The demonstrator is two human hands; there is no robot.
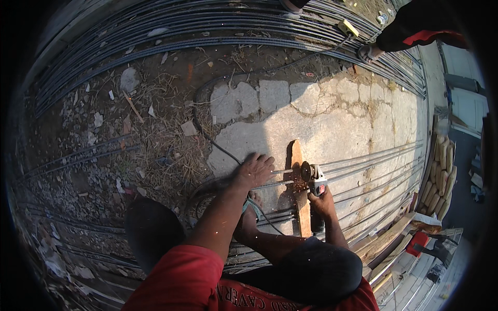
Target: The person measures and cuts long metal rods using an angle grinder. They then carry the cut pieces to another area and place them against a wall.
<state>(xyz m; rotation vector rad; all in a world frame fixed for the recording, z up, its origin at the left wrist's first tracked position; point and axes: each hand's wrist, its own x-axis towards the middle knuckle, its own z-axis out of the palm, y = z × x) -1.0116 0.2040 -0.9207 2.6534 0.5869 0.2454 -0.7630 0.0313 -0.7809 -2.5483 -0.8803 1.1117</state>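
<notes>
My right hand (323, 201) grips an angle grinder (317, 184), its dark round disc upright against the steel rods. Orange sparks (300, 185) scatter just below the disc. To the left, my left hand (257, 170) is closed over a thin steel rod (283, 171), which runs out from under the fingers toward the disc. A rough wooden plank (304, 220) lies crosswise beneath the rods. Close to my left hand rests my sandalled foot (252, 207). The exact contact between disc and rod is hard to make out.
Long steel bars (197, 42) lie in a bundle along the far side. A dark cable (211, 140) curves over the ground to a yellow socket box (348, 28). Another person's foot (369, 53) is at far right. Stacked sacks (438, 173) stand on the right.
</notes>
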